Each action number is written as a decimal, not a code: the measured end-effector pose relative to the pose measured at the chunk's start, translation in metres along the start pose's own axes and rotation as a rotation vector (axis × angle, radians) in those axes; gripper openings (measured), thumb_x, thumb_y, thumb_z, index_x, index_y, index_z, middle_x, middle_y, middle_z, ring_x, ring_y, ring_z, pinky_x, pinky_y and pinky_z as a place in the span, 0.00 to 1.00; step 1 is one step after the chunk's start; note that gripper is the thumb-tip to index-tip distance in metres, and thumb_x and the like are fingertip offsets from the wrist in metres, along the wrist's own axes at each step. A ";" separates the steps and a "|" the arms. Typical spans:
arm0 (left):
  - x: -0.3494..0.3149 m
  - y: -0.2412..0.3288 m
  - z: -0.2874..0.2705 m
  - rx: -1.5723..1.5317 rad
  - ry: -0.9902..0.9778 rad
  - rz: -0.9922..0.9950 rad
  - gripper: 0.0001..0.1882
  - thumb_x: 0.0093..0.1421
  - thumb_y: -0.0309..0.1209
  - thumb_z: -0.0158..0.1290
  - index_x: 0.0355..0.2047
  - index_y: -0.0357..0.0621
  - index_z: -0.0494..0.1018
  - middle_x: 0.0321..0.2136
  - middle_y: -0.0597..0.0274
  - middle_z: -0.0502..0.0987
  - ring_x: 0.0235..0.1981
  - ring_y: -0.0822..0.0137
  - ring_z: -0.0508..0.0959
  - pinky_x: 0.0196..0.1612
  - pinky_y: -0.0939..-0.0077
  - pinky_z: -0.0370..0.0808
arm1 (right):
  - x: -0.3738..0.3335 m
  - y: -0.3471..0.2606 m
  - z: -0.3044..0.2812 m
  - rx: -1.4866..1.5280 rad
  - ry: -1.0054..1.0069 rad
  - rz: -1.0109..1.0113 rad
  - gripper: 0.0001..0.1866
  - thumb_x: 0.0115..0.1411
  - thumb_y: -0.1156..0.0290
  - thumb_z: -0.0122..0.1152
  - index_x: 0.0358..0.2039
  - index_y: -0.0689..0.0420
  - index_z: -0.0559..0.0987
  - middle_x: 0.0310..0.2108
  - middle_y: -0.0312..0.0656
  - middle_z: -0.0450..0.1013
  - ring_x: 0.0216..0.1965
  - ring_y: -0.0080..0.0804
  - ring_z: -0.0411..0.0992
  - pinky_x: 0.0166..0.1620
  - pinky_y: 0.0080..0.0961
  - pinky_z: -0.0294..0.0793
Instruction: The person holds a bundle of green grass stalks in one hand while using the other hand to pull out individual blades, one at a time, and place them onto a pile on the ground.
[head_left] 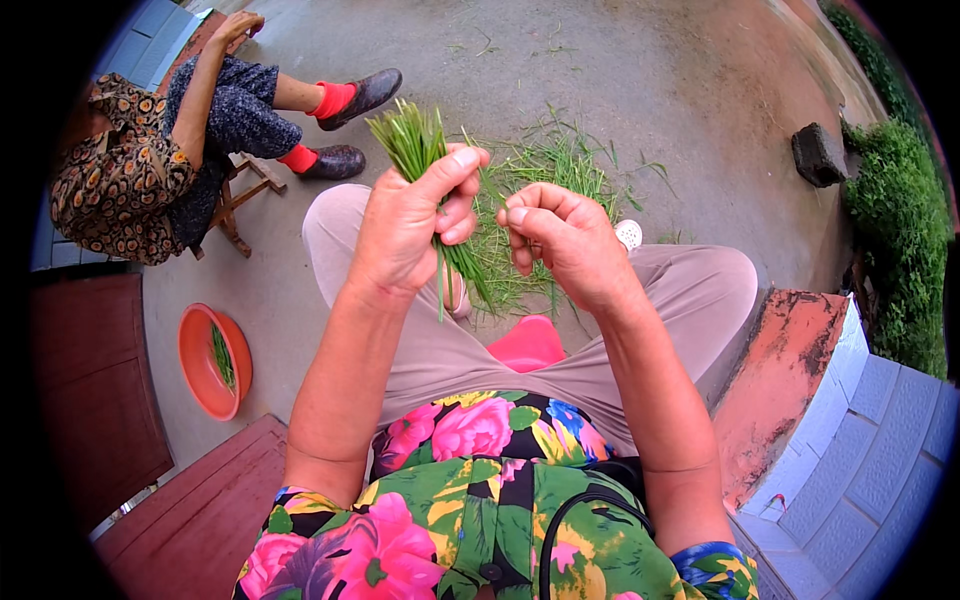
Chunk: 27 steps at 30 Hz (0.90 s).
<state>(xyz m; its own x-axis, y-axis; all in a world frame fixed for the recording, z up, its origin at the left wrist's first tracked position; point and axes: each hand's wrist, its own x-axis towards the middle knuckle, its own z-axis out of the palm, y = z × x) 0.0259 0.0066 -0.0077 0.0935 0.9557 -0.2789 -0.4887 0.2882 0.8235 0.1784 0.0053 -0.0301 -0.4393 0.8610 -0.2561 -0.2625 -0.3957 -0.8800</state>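
Note:
My left hand is closed round a bunch of green chives. The even, pale ends point up and away from me, and the loose leaf tips hang below the fist. Just to the right, my right hand is closed, thumb against forefinger, pinching a thin chive leaf beside the bunch. Both hands are held above my lap, between my bent knees. Below them, scattered green leaves litter the concrete ground around my feet.
An orange basin with some greens in it stands on the left. Beyond it a person sits on a wooden stool, legs stretched toward the litter. A pink seat shows under me. A dark block and bushes lie at the right.

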 end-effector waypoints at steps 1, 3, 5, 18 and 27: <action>-0.001 0.001 0.001 -0.002 0.005 0.012 0.07 0.52 0.29 0.50 0.28 0.36 0.69 0.16 0.69 0.66 0.10 0.83 0.58 0.12 0.89 0.55 | 0.000 -0.002 0.001 -0.017 0.022 0.010 0.05 0.50 0.72 0.50 0.23 0.59 0.71 0.17 0.31 0.65 0.16 0.15 0.61 0.19 0.13 0.59; -0.002 0.002 0.003 -0.004 0.009 0.022 0.07 0.52 0.29 0.50 0.27 0.36 0.69 0.16 0.69 0.66 0.10 0.83 0.58 0.12 0.88 0.55 | 0.000 -0.003 0.001 -0.034 0.045 0.020 0.05 0.50 0.72 0.50 0.23 0.60 0.71 0.16 0.32 0.65 0.15 0.16 0.61 0.19 0.13 0.59; -0.004 0.002 0.004 -0.028 -0.008 0.032 0.07 0.51 0.28 0.50 0.27 0.37 0.69 0.16 0.69 0.65 0.10 0.82 0.57 0.12 0.88 0.55 | 0.003 -0.002 -0.003 0.157 0.057 0.056 0.05 0.49 0.72 0.50 0.23 0.60 0.70 0.16 0.34 0.64 0.15 0.18 0.60 0.19 0.15 0.60; -0.003 0.010 -0.023 -0.186 -0.109 -0.039 0.07 0.57 0.32 0.41 0.30 0.41 0.66 0.25 0.63 0.68 0.21 0.73 0.67 0.27 0.76 0.70 | 0.006 -0.003 -0.036 1.037 -0.223 0.039 0.14 0.55 0.63 0.41 0.15 0.52 0.61 0.13 0.30 0.52 0.15 0.21 0.50 0.18 0.18 0.52; -0.007 -0.012 -0.033 -0.308 -0.258 -0.292 0.08 0.58 0.32 0.42 0.34 0.42 0.63 0.18 0.70 0.59 0.16 0.79 0.59 0.17 0.87 0.60 | 0.005 -0.007 -0.040 1.208 -0.365 -0.017 0.17 0.55 0.63 0.40 0.11 0.51 0.57 0.11 0.29 0.50 0.12 0.20 0.49 0.17 0.16 0.51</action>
<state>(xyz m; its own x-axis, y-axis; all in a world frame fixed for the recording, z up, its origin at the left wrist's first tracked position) 0.0024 -0.0056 -0.0318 0.4575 0.8322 -0.3132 -0.6398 0.5527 0.5341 0.2122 0.0247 -0.0410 -0.5889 0.8069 0.0463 -0.8017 -0.5905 0.0927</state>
